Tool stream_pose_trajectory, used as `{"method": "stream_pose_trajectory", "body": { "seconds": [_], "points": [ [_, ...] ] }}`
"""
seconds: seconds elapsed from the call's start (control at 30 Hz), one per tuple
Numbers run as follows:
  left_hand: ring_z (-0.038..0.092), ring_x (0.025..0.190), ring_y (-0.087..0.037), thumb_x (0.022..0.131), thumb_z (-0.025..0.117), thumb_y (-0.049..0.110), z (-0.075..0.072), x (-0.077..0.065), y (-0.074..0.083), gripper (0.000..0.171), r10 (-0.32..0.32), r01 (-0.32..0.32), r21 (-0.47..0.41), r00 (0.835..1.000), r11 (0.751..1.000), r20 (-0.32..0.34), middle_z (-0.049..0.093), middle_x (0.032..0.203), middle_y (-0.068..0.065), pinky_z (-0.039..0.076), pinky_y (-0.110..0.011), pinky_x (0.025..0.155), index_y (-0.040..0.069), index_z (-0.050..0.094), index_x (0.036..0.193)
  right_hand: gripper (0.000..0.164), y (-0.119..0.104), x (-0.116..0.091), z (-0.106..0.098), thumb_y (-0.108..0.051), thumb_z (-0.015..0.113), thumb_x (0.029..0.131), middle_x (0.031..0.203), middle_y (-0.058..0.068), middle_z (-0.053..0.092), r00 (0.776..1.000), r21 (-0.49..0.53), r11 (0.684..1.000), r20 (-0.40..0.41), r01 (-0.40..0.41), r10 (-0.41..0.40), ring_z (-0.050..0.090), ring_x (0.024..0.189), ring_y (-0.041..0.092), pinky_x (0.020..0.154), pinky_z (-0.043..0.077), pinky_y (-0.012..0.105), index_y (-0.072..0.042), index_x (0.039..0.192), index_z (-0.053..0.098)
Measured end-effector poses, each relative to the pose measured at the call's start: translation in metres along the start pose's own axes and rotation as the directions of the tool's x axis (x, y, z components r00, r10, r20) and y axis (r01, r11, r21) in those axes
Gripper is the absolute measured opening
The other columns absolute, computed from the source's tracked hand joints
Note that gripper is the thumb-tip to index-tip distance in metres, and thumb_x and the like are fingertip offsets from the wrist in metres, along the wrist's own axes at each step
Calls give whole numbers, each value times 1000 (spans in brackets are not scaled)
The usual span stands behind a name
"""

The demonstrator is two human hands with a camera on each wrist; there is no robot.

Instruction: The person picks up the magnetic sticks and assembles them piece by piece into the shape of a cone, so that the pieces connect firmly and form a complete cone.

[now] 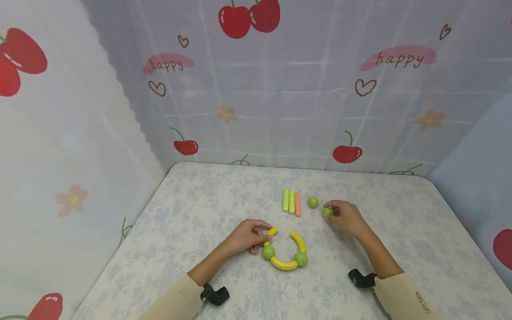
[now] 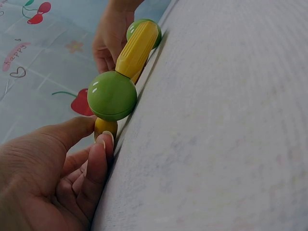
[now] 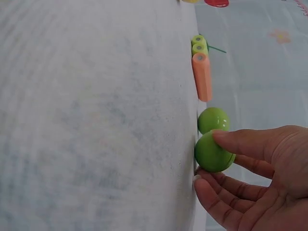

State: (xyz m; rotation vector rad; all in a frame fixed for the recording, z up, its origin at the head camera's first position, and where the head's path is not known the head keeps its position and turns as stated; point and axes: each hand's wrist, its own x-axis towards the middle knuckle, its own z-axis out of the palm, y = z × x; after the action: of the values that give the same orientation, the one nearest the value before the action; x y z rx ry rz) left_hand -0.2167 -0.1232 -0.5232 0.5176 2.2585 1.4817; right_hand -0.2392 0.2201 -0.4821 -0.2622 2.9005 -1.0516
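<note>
My left hand (image 1: 249, 236) pinches a curved yellow rod (image 1: 274, 231) between thumb and fingers. That rod joins a green ball (image 1: 269, 252), then a bottom yellow rod (image 1: 285, 265), a second green ball (image 1: 301, 259) and another yellow rod (image 1: 298, 241), making a ring with a gap at its far side. Over to the right, my right hand (image 1: 347, 218) grips a loose green ball (image 1: 328, 212) at the table surface. In the right wrist view, the thumb lies on top of this ball (image 3: 214, 151), with another green ball (image 3: 213, 119) just behind.
Beyond the ring lie two straight light-green rods (image 1: 286, 201) and an orange rod (image 1: 298, 204), side by side. A spare green ball (image 1: 313, 202) sits between them and my right hand. The patterned table (image 1: 192, 200) meets a cherry-print curtain (image 1: 280, 111) at the back.
</note>
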Motion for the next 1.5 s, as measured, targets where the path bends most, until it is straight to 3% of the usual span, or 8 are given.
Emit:
{"method": "stream_pose_trajectory", "body": {
  "seconds": [0.4,0.77,0.97,1.13,1.3,1.5],
  "points": [
    [58,44,-15,95,75,28,-1,1,-1,36,15,-15,-7,1000,1000,12,68,70,-5,52,-31,41,13,69,127,30,-28,-6,-4,-10,80,87,102,13,71,1000,43,999,7,12,-12,67,93,29,75,58,40,1,112,69],
    [57,44,-14,95,75,28,0,2,0,37,16,-16,-7,1000,1000,4,68,70,-4,52,-30,41,14,68,128,31,-55,-17,10,-7,80,87,105,8,72,986,152,975,8,162,-165,67,90,23,72,58,33,0,116,72],
    [56,43,-15,95,75,27,0,0,0,35,14,-14,-30,1000,999,-2,67,70,-4,51,-30,41,14,69,127,30,-64,-14,28,-6,80,87,106,1,72,966,178,955,64,236,-251,66,89,16,75,57,29,-3,117,73],
    [55,43,-15,95,75,27,0,-1,-1,35,15,-15,-37,1000,999,-3,67,70,-5,51,-30,41,15,69,127,33,-70,-5,42,-4,80,86,109,7,73,945,197,939,113,283,-308,67,88,17,74,58,28,1,117,72],
    [55,43,-16,94,76,28,2,0,-1,34,10,-11,-46,1000,999,-7,67,70,-6,50,-30,40,15,70,126,29,-71,3,51,-3,80,87,107,5,72,929,190,943,204,272,-309,65,87,16,69,56,25,-1,114,72],
    [55,43,-17,95,76,26,2,-1,-1,33,19,-19,-44,1000,999,-10,68,71,-8,50,-29,40,15,70,125,28,-73,8,55,-4,80,86,104,2,73,922,174,949,244,262,-300,63,85,14,68,55,25,-3,114,74]
  ]
}}
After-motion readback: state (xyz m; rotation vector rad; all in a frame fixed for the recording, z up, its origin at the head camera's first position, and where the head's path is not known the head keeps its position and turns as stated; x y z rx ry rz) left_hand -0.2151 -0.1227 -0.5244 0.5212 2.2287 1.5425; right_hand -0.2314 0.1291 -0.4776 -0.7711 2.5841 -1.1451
